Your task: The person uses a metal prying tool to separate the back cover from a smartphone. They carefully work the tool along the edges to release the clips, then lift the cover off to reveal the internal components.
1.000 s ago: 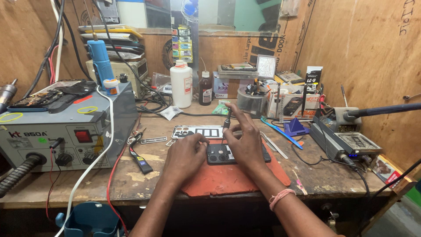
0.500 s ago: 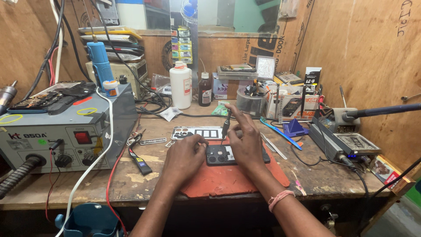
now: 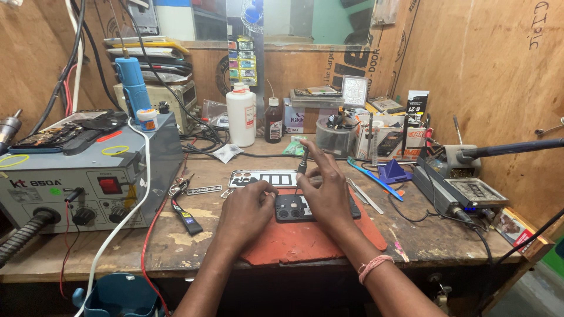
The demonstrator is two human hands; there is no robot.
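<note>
Here, one dark phone body [image 3: 305,208] with round camera openings is laid flat on one red-orange work mat [image 3: 305,238], held between both hands.

Left hand [image 3: 247,214]: curled, fingertips pressed on the phone's left end; nothing is enclosed, the phone being only steadied from that side.

Right hand [image 3: 326,191]: laid over the phone's right half, thumb and forefinger pinched shut on one thin dark probe-like tool [image 3: 302,170], held upright just above the phone's upper edge. One pink band [image 3: 373,267] is worn on this wrist.

Left of the grip: one grey hot-air station [image 3: 88,176], well apart, with one blue handpiece [image 3: 132,79] stood on top; one pair of small cutters [image 3: 183,202] lies between station and left hand.

Just behind the grip: one white phone-back cover [image 3: 264,178], touching the mat's far edge.

Farther behind: one white bottle [image 3: 241,114] and one small brown bottle [image 3: 273,120], side by side.

Right of the grip: one pair of tweezers [image 3: 364,195] just beside the mat, one blue stand [image 3: 392,172], one soldering-iron stand [image 3: 458,158], well apart.

Nothing is seen to lie over the phone apart from the two hands.
</note>
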